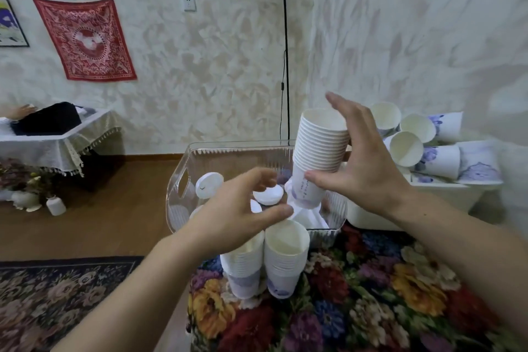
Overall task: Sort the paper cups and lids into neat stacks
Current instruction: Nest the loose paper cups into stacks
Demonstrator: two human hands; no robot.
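Cup stack (320, 151) in R hand (363, 171), lids (267, 194) behind

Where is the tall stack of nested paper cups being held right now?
In the head view, the stack is right of centre, gripped by the right hand, tilted above the clear bin.

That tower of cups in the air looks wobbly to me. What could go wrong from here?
The right hand holds the tall cup stack tilted, with a grip only near its base, so upper cups might slide off.

Two finished stacks stand close below near the table's edge; the left hand hovering just over them could knock them down.

Loose cups lie piled on their sides on the white box, and some could roll off.
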